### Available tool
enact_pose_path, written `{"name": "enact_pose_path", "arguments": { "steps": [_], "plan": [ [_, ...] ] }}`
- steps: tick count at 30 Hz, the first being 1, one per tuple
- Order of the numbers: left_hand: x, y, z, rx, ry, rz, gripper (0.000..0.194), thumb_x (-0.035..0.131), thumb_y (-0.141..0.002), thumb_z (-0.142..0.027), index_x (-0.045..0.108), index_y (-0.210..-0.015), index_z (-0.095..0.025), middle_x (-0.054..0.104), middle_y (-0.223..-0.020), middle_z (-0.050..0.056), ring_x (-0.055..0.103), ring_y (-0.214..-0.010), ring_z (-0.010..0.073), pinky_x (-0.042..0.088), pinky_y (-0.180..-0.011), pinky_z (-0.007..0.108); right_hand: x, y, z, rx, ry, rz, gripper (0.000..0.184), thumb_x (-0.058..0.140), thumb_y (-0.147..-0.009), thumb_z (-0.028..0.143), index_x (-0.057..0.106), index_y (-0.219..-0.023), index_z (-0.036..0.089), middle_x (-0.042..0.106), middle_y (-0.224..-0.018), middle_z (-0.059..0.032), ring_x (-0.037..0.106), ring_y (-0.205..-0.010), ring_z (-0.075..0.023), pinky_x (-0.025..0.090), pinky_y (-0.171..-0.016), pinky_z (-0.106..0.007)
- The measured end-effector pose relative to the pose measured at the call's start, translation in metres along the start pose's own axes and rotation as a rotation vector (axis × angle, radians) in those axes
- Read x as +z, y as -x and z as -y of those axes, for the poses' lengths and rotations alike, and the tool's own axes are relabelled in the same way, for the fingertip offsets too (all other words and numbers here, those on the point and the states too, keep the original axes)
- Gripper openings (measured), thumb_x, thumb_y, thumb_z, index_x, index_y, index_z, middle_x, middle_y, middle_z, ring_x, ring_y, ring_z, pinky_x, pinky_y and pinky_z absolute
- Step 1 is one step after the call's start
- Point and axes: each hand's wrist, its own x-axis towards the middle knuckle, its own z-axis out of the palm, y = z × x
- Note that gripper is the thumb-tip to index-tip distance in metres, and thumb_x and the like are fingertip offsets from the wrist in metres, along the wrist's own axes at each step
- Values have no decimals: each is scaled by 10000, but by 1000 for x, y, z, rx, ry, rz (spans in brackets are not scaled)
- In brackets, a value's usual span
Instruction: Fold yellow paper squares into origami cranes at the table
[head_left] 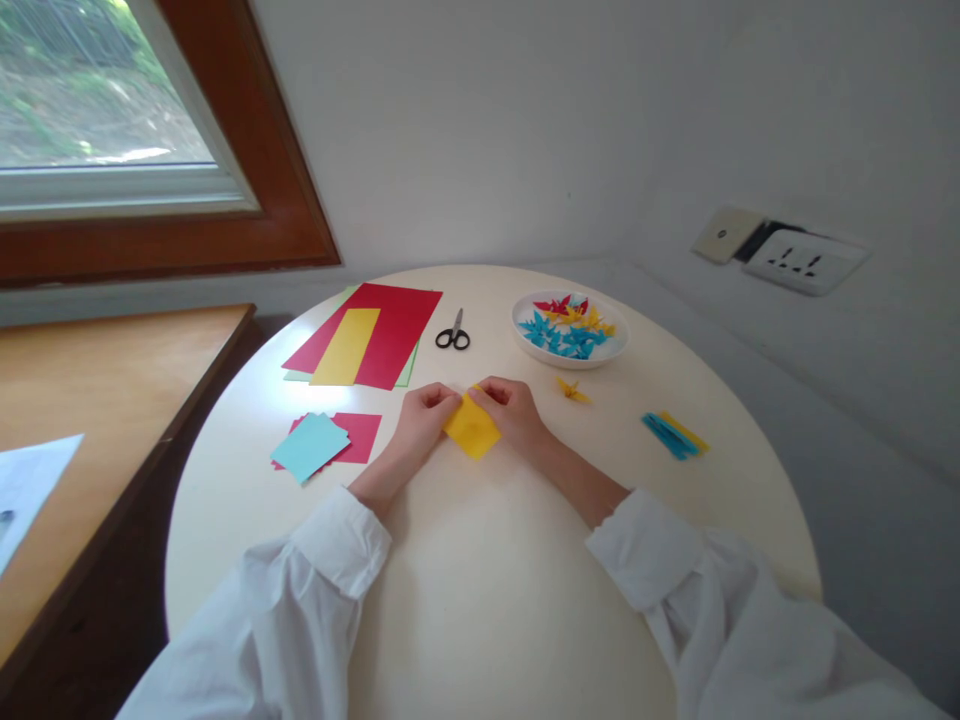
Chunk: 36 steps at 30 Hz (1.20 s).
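Yellow paper square [475, 432] pinched in two hands, on the near left side of the plate

The white round bench [480, 600] carries everything here, with the plate [589, 362] toward its far edge. Well left of the plate lies a stack of large sheets [400, 335], red over pale green, with a yellow rectangle [346, 345] on top.

The plate itself holds many small folded pieces [568, 337] in blue, yellow and red.

Nearer than the plate and to its left, the left hand [426, 415] and the right hand [513, 408] each grip the yellow paper square between thumb and curled fingers, at its far edge. Whether the paper touches the bench cannot be told.

Farther left of the plate, and nearer, sits a pile of small squares [311, 446], pale blue over red. To the plate's right and nearer are narrow strips [671, 437], blue beside yellow. Just left of the plate, the scissors [457, 326] point away, black handles near. Just in front of it rests one yellow folded piece [573, 391].
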Motion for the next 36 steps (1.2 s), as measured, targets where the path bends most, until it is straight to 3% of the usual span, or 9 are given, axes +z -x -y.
{"name": "enact_pose_path", "arguments": {
  "steps": [18, 36],
  "plan": [
    [1, -2, 0, 20, 121, -86, 131, 571, -606, -184, 496, -503, -154, 490, -524, -33, 478, -541, 85, 393, -554, 210, -3, -4, 1, 123, -229, -247, 205, 622, -581, 355, 541, -539, 171, 509, -527, 32, 472, -502, -112, 387, -511, -252],
    [1, -2, -1, -3, 167, -126, 138, 585, -580, -176, 497, -477, -153, 490, -505, -33, 475, -529, 77, 410, -560, 203, -2, -3, 3, 132, -218, -249, 199, 617, -590, 351, 541, -543, 173, 509, -525, 33, 488, -511, -120, 387, -518, -256]
  ]
}}
